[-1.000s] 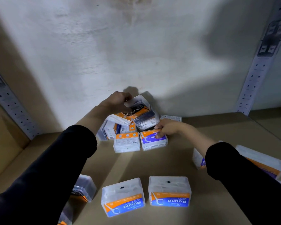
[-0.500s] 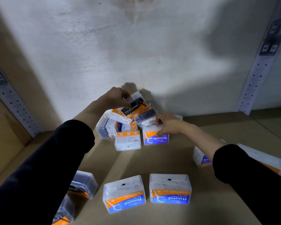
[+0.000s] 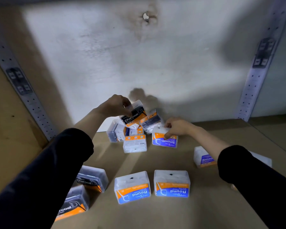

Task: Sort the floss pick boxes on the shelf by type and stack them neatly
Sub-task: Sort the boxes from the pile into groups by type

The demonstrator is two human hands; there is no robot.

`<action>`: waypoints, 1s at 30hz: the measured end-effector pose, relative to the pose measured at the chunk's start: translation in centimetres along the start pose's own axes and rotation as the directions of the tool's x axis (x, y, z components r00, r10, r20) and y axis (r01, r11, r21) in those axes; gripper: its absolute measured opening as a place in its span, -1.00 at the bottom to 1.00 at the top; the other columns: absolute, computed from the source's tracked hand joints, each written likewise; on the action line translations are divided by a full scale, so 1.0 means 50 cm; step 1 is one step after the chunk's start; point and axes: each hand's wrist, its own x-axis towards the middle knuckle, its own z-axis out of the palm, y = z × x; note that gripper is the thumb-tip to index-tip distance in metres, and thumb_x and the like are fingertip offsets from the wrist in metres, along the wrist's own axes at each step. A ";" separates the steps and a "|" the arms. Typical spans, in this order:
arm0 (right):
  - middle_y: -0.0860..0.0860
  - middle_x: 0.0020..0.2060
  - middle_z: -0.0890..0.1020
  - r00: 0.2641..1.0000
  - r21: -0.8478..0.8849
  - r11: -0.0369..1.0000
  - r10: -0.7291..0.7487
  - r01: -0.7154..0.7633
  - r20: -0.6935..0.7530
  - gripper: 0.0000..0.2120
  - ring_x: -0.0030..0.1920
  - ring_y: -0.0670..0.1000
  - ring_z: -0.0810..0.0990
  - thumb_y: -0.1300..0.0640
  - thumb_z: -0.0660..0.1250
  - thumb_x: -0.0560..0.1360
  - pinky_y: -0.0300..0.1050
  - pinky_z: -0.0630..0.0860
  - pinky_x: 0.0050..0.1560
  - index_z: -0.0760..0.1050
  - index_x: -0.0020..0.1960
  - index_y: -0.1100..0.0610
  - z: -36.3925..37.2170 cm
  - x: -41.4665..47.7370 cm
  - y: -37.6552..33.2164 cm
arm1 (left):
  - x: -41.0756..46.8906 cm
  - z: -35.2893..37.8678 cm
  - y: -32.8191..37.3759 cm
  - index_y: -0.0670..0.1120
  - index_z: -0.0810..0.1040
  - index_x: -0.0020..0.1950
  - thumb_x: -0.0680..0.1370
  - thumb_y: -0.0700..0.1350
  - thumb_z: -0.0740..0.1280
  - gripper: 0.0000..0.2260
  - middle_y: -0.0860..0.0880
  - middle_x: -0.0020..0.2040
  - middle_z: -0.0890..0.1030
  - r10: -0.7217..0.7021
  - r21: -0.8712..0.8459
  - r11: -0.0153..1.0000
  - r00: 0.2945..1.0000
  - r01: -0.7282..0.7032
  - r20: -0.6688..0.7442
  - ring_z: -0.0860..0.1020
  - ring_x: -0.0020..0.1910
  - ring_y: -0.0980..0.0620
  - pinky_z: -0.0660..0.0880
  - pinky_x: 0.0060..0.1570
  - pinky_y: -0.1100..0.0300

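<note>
A heap of floss pick boxes (image 3: 135,143) lies against the back wall of the shelf (image 3: 172,159). My left hand (image 3: 114,105) grips a black-labelled Charcoal box (image 3: 133,117), tilted and raised above the heap. My right hand (image 3: 175,127) pinches a blue and orange Smooth box (image 3: 164,138) at the heap's right side, lifted a little off the shelf. Two Round boxes (image 3: 132,187) (image 3: 171,183) stand side by side near the front. Two Charcoal boxes (image 3: 92,180) (image 3: 74,203) lie at the front left, partly behind my left sleeve.
Another Smooth box (image 3: 203,157) lies at the right, half hidden by my right sleeve. Perforated metal uprights (image 3: 257,70) (image 3: 23,90) frame the bay on both sides. A stained white wall (image 3: 139,55) closes the back. Bare brown shelf lies between heap and front row.
My left hand has lifted the Charcoal box higher off the heap. My right hand has drawn the Smooth box a little to the right and up.
</note>
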 end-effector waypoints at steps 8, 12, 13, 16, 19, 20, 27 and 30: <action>0.19 -0.05 0.65 0.995 0.051 0.998 0.035 -0.030 -0.099 -0.63 -0.06 0.14 0.60 0.11 0.52 0.29 -0.09 0.47 -0.15 0.58 -0.02 0.33 -0.077 -0.114 -0.028 | -0.109 -0.063 0.073 -0.16 0.60 0.06 0.32 -0.07 0.46 -0.65 -0.06 -0.12 0.59 0.049 0.013 0.999 0.998 -0.049 0.040 0.50 -0.12 0.00 0.39 -0.27 0.28; 0.19 -0.15 0.64 0.991 0.081 0.995 0.065 -0.056 -0.118 -0.77 -0.17 0.04 0.51 0.13 0.53 0.28 -0.15 0.34 -0.19 0.56 -0.16 0.20 -0.106 -0.195 -0.026 | -0.165 -0.082 0.122 -0.17 0.61 0.06 0.29 -0.04 0.44 -0.61 -0.04 -0.14 0.59 0.089 0.024 0.996 0.995 -0.090 0.044 0.49 -0.12 0.03 0.36 -0.29 0.34; 0.20 -0.14 0.65 0.990 0.086 0.994 0.074 -0.064 -0.123 -0.77 -0.17 0.04 0.51 0.13 0.53 0.28 -0.15 0.34 -0.19 0.55 -0.17 0.19 -0.110 -0.217 -0.022 | -0.178 -0.083 0.133 -0.17 0.61 0.06 0.29 -0.03 0.44 -0.61 -0.04 -0.14 0.59 0.103 0.027 0.994 0.994 -0.104 0.040 0.49 -0.12 0.03 0.36 -0.29 0.35; 0.21 -0.13 0.66 0.986 0.069 0.991 0.125 -0.118 -0.108 -0.76 -0.18 0.03 0.51 0.12 0.52 0.28 -0.16 0.35 -0.21 0.59 -0.13 0.22 -0.115 -0.280 -0.007 | -0.212 -0.080 0.161 -0.16 0.61 0.04 0.27 -0.01 0.42 -0.61 -0.03 -0.15 0.58 0.147 0.039 0.988 0.989 -0.148 0.024 0.49 -0.13 0.04 0.34 -0.32 0.40; 0.16 -0.11 0.67 0.978 0.024 0.980 0.199 -0.198 -0.065 -0.72 -0.16 0.02 0.52 0.10 0.51 0.30 -0.15 0.38 -0.19 0.62 -0.07 0.24 -0.106 -0.338 0.011 | -0.237 -0.073 0.180 -0.16 0.61 0.03 0.39 -0.14 0.44 -0.76 -0.04 -0.14 0.59 0.158 0.059 0.986 0.987 -0.158 0.016 0.48 -0.14 0.04 0.34 -0.34 0.41; 0.15 -0.06 0.68 0.973 0.005 0.975 0.223 -0.223 -0.062 -0.71 -0.16 0.01 0.52 0.08 0.51 0.30 -0.15 0.39 -0.18 0.62 -0.06 0.23 -0.101 -0.355 0.017 | -0.244 -0.071 0.186 -0.16 0.61 0.03 0.40 -0.15 0.44 -0.77 -0.05 -0.13 0.59 0.160 0.063 0.985 0.987 -0.161 0.020 0.48 -0.14 0.03 0.34 -0.33 0.38; 0.12 -0.02 0.63 0.945 -0.091 0.943 0.312 -0.320 -0.098 -0.60 -0.15 -0.01 0.49 0.02 0.51 0.29 -0.22 0.30 -0.40 0.60 0.02 0.25 -0.042 -0.429 0.035 | -0.278 -0.059 0.213 -0.17 0.59 0.08 0.40 -0.15 0.43 -0.73 -0.04 -0.11 0.57 0.173 0.080 0.981 0.984 -0.176 0.048 0.47 -0.10 0.02 0.34 -0.30 0.38; 0.10 -0.16 0.57 0.946 -0.116 0.941 0.308 -0.318 -0.100 -0.75 -0.17 0.01 0.48 0.02 0.51 0.28 -0.19 0.30 -0.40 0.54 -0.24 0.17 -0.011 -0.430 0.046 | -0.286 -0.053 0.214 -0.17 0.58 0.10 0.41 -0.16 0.43 -0.72 -0.04 -0.10 0.56 0.169 0.078 0.982 0.983 -0.174 0.065 0.47 -0.10 0.02 0.34 -0.31 0.39</action>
